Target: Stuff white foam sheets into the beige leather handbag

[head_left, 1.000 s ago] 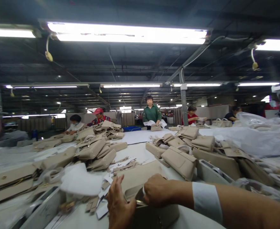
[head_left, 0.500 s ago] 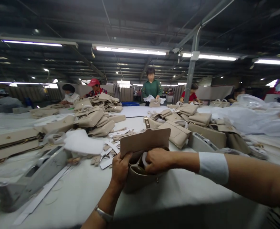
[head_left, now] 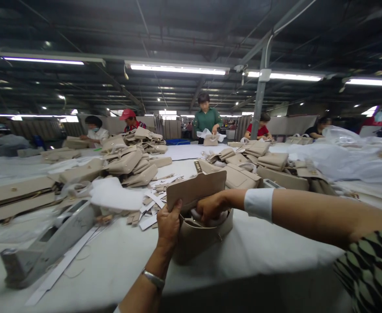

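A beige handbag (head_left: 202, 241) stands upright in front of me on the white-covered table, its flap (head_left: 195, 189) raised. My left hand (head_left: 169, 224) grips the bag's left side, with the thumb on the flap's lower corner. Deep in the bag's mouth, my right hand (head_left: 212, 206) has its fingers bent down and partly hidden by the rim. Beside those fingers shows a pale, whitish strip; whether it is padding or a wrapped handle I cannot tell. A small metal clasp hangs on the bag's front.
Piles of beige bags lie at the left (head_left: 130, 158) and right (head_left: 243, 174). A grey tape dispenser (head_left: 47, 243) stands left, near cut strips (head_left: 150, 211) and white padding (head_left: 115, 193). Several co-workers, one in green (head_left: 207, 119), are across the table.
My right hand has reached further down into the bag, and its forearm has shifted left. The bag's mouth shows wider on the right. My left hand keeps its hold.
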